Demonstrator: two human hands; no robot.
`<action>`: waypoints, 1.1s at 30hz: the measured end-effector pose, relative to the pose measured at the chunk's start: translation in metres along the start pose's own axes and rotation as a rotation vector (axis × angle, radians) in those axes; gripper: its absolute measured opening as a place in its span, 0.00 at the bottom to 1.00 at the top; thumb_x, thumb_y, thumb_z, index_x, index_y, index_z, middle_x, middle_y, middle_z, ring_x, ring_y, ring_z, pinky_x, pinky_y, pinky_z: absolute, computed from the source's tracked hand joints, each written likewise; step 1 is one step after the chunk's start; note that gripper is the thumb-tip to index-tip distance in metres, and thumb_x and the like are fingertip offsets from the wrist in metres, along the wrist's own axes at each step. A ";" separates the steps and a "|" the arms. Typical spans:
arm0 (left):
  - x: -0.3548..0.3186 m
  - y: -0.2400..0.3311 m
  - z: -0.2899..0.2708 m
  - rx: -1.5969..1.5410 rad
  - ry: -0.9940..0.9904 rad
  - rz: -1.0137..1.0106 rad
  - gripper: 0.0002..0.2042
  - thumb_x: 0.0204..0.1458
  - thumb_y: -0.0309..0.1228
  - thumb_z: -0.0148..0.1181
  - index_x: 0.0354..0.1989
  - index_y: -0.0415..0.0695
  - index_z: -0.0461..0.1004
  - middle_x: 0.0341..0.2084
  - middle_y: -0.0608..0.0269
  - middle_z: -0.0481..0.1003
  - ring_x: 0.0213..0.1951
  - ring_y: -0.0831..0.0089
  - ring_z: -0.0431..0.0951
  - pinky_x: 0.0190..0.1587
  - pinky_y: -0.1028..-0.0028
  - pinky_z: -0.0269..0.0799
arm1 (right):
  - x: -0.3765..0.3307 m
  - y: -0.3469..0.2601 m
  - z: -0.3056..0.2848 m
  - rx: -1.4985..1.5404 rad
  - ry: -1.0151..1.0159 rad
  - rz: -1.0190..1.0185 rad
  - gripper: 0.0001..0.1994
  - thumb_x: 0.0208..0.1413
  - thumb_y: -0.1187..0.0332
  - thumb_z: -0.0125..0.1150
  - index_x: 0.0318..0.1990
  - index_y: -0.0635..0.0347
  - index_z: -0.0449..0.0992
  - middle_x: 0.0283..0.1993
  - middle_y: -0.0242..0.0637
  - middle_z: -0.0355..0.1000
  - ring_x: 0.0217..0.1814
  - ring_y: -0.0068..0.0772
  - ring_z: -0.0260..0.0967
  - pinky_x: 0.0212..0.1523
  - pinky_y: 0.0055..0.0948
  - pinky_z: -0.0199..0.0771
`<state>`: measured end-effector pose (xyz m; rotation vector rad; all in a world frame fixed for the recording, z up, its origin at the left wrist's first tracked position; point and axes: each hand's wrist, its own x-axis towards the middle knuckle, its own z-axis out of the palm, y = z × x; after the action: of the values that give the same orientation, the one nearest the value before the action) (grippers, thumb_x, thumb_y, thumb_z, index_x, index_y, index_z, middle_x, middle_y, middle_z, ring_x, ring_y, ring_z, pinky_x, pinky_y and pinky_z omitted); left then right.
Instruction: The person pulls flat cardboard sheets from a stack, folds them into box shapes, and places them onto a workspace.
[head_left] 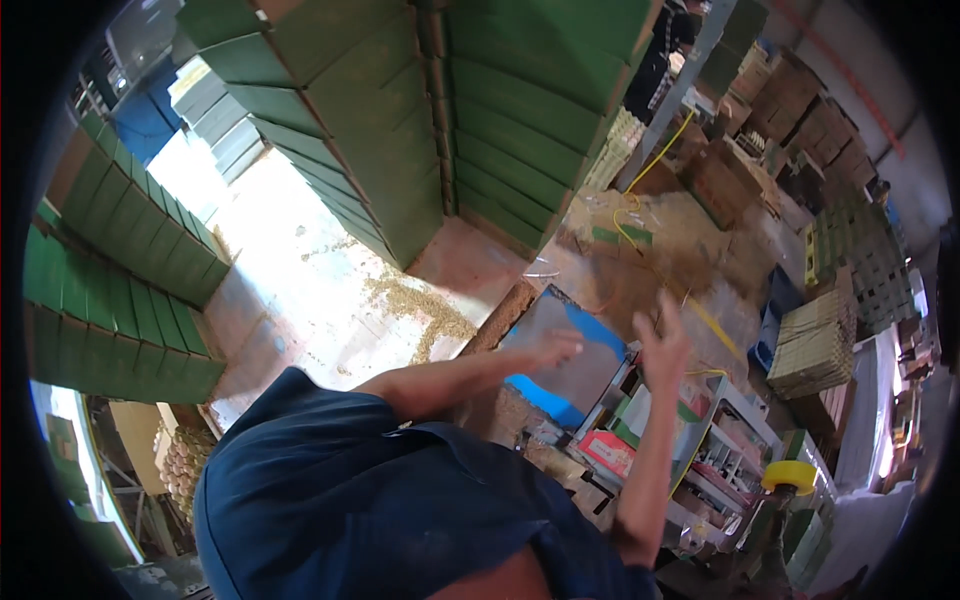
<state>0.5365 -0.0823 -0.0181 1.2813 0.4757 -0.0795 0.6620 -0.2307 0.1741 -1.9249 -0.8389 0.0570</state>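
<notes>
My left hand reaches in from the left over a blue-topped work surface. Its fingers look stretched out, somewhat blurred, with nothing visible in them. A grey-brown flat area covers the middle of the blue top; whether it is a loose sheet or worn surface I cannot tell. My right hand is raised at the right edge of that surface, fingers apart and holding nothing I can see. Below it, a machine with pale metal rails adjoins the work surface, with a red and white panel on its near side.
Tall stacks of green boards rise ahead, and more green stacks stand at left. Loose debris lies on the floor. A yellow cable hangs at the upper right. Bundled pale slats and a yellow round part are at right.
</notes>
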 end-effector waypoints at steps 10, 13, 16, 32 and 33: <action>-0.029 0.299 -0.065 -0.337 -0.021 0.602 0.36 0.61 0.48 0.54 0.73 0.48 0.48 0.71 0.59 0.53 0.68 0.59 0.59 0.67 0.53 0.54 | 0.258 -0.270 0.056 0.044 -0.318 -0.388 0.26 0.46 0.61 0.75 0.50 0.70 0.78 0.47 0.44 0.79 0.44 0.30 0.76 0.46 0.29 0.74; -0.038 0.323 -0.062 -0.357 -0.010 0.615 0.39 0.60 0.52 0.53 0.74 0.49 0.45 0.74 0.61 0.44 0.71 0.57 0.52 0.69 0.48 0.48 | 0.266 -0.253 0.069 0.246 -0.275 -0.288 0.25 0.47 0.57 0.75 0.45 0.70 0.80 0.42 0.36 0.78 0.39 0.26 0.73 0.42 0.28 0.71; -0.046 0.331 -0.046 -0.391 0.024 0.598 0.42 0.58 0.57 0.53 0.74 0.51 0.43 0.75 0.62 0.41 0.72 0.56 0.47 0.70 0.46 0.42 | 0.287 -0.239 0.039 0.196 -0.167 -0.408 0.24 0.48 0.57 0.75 0.43 0.70 0.80 0.41 0.36 0.78 0.39 0.25 0.72 0.42 0.27 0.70; 0.023 0.163 0.034 -0.955 -0.460 0.307 0.33 0.54 0.49 0.62 0.66 0.54 0.60 0.62 0.60 0.65 0.63 0.61 0.65 0.66 0.56 0.60 | -0.039 0.047 -0.106 -0.102 0.219 -0.048 0.17 0.54 0.73 0.67 0.49 0.72 0.77 0.50 0.38 0.77 0.51 0.29 0.71 0.56 0.30 0.68; 0.029 0.111 0.022 -0.933 -0.496 0.256 0.35 0.54 0.49 0.63 0.68 0.55 0.58 0.66 0.61 0.62 0.66 0.61 0.61 0.66 0.57 0.61 | -0.061 0.052 -0.088 0.042 0.119 0.055 0.17 0.53 0.73 0.68 0.49 0.72 0.77 0.50 0.37 0.77 0.51 0.27 0.71 0.55 0.30 0.69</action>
<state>0.6044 -0.0638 0.0756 0.3640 -0.1015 0.0422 0.6767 -0.3478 0.1573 -1.8923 -0.7000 -0.0072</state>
